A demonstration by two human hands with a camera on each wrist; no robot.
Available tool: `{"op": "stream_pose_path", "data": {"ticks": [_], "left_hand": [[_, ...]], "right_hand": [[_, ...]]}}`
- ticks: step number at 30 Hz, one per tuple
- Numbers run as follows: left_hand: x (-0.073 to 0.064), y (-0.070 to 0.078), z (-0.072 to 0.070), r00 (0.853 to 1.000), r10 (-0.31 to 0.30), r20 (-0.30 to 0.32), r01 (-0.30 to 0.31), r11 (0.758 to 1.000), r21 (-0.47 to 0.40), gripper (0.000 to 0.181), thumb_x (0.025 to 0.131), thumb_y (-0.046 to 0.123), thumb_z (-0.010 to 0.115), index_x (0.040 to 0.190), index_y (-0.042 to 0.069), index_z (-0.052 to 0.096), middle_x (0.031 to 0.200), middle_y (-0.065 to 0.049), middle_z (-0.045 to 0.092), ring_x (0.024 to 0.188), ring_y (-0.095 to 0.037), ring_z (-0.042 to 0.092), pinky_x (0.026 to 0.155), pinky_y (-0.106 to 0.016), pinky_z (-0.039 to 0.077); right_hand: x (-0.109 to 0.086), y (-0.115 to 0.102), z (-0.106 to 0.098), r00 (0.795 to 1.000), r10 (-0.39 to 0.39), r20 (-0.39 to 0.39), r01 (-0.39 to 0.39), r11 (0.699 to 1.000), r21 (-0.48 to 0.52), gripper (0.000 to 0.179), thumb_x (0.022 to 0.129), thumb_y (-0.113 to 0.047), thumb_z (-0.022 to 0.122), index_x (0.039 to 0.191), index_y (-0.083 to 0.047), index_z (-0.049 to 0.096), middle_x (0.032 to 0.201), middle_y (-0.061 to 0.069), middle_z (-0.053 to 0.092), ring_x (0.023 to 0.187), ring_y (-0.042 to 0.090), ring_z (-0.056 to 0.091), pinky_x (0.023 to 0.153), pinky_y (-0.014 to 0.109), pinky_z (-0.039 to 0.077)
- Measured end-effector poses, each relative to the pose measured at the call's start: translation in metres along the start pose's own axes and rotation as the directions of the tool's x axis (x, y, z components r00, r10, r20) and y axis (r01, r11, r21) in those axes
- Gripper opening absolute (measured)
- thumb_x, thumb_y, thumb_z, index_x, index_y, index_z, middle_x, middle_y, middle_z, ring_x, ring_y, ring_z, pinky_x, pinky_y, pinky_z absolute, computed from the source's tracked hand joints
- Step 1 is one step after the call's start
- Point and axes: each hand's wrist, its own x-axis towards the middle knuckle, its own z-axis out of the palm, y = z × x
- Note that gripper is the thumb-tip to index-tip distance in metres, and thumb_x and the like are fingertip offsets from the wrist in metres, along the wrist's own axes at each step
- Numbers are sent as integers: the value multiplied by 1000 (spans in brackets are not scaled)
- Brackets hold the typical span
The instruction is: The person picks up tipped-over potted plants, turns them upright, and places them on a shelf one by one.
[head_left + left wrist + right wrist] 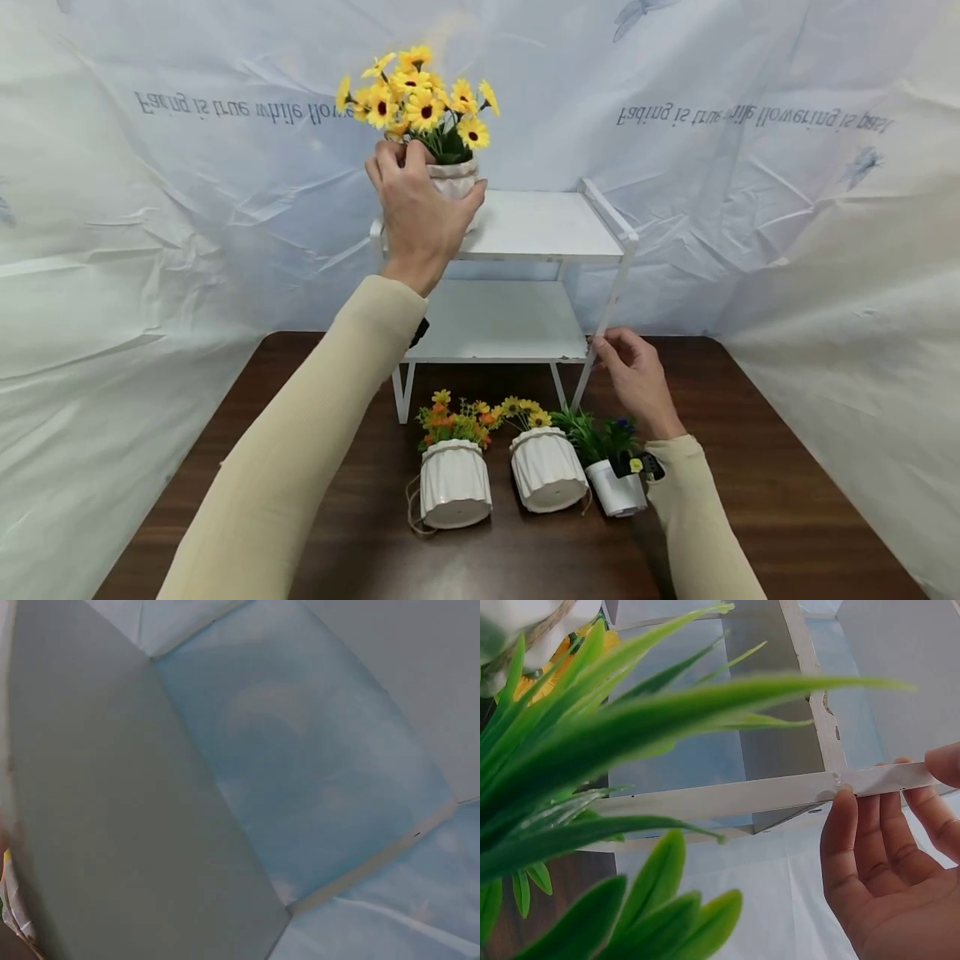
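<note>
My left hand (422, 204) grips a white flowerpot (454, 177) of yellow daisy-like flowers (420, 104) at the left part of the rack's top shelf (547, 223). Whether the pot's base touches the shelf is hidden behind the hand. Low on the right side, my right hand (637, 375) holds the front leg (611, 304) of the white two-tier rack. In the right wrist view, the thumb and fingers of that hand (889, 877) close round the white leg (780, 791). The left wrist view shows the shelf underside (127, 795), with a sliver of pot (15, 907) at its edge.
In front of the rack, on the brown table (360, 550), are a white pot with orange and yellow flowers (455, 483), another with yellow flowers (550, 471), and a smaller pot with green leaves (617, 490). Behind hangs a printed cloth (247, 183). The lower shelf (498, 321) is pale.
</note>
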Motion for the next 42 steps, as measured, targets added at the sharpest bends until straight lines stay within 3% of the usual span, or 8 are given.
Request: {"op": "stream_pose_path", "data": {"ticks": [5,16,21,24,27,32,42], "left_hand": [[2,-1,2,1000,5,30,-7,998,63,70,82,52,81,125,2,58,136,-20,45,129,-34,36,110,-37,39],[-7,1,-2,988,-80,130,67,992,108,96,83,56,78,149,0,37,158,-26,22,145,-36,32,109,-37,50],[-7,4,-10,996,-3,93,-11,990,142,79,84,55,77,133,2,46,146,-23,33,133,-36,38,107,-38,48],[-6,10,-16,997,21,80,-36,980,194,71,83,56,76,123,5,48,136,-20,39,125,-35,41,103,-39,47],[-6,16,-22,996,0,85,-20,973,231,73,83,57,76,126,6,47,134,-18,41,123,-34,43,103,-40,47],[-14,22,-33,994,-7,110,-20,970,243,75,84,57,75,128,5,45,130,-17,41,120,-33,42,102,-38,46],[-38,22,-47,990,102,93,-119,972,204,63,87,53,72,118,2,53,126,-21,44,113,-37,41,95,-42,44]], "right_hand": [[1,-3,2,1000,-7,2,7,1000,3,34,106,-30,55,120,-1,66,109,16,68,83,8,64,77,22,56],[-2,-1,3,1000,9,9,-9,1000,18,33,106,-30,56,119,-3,66,107,16,66,85,15,64,77,22,57],[-1,-1,4,1000,13,9,-13,1000,23,34,106,-31,55,121,-2,66,109,17,66,87,17,66,76,23,57],[-1,-2,3,1000,17,4,-17,1000,26,36,106,-31,55,122,-1,65,109,18,66,86,11,66,77,22,57],[0,-1,2,1000,18,-1,-18,1000,22,36,106,-30,55,122,0,65,109,19,66,86,8,66,77,21,56],[-1,-1,1,1000,21,1,-21,999,33,37,106,-30,55,122,2,65,110,19,66,89,18,67,77,21,57],[-2,-1,2,999,45,-1,-45,998,52,39,106,-32,55,123,2,63,111,18,66,93,26,67,78,22,57]]}}
